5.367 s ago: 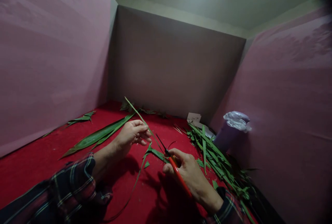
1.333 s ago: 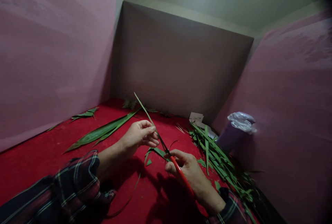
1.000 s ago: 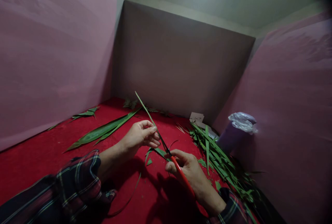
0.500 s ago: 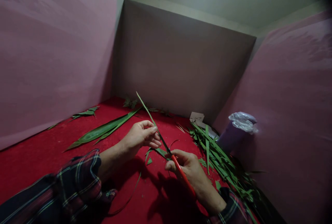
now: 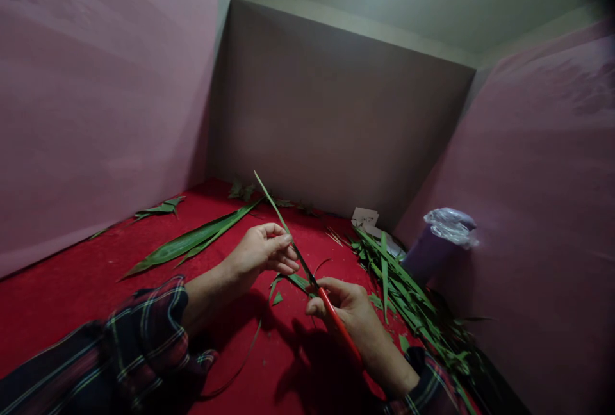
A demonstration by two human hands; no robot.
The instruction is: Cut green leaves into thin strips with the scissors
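A big red cloth [image 5: 230,344] lies under everything. A heap of long green leaves [image 5: 398,287] is on the right, near a purple bin [image 5: 427,252] with clear plastic on top. One wide leaf [image 5: 187,241] lies on the left. The right hand [image 5: 353,319] has its fingers around the red handles of the scissors [image 5: 339,325]. The left hand [image 5: 259,252] pinches a thin leaf strip [image 5: 271,202] between thumb and finger. The strip slants above the cloth, between the wide leaf and the heap, with the blades along its lower part.
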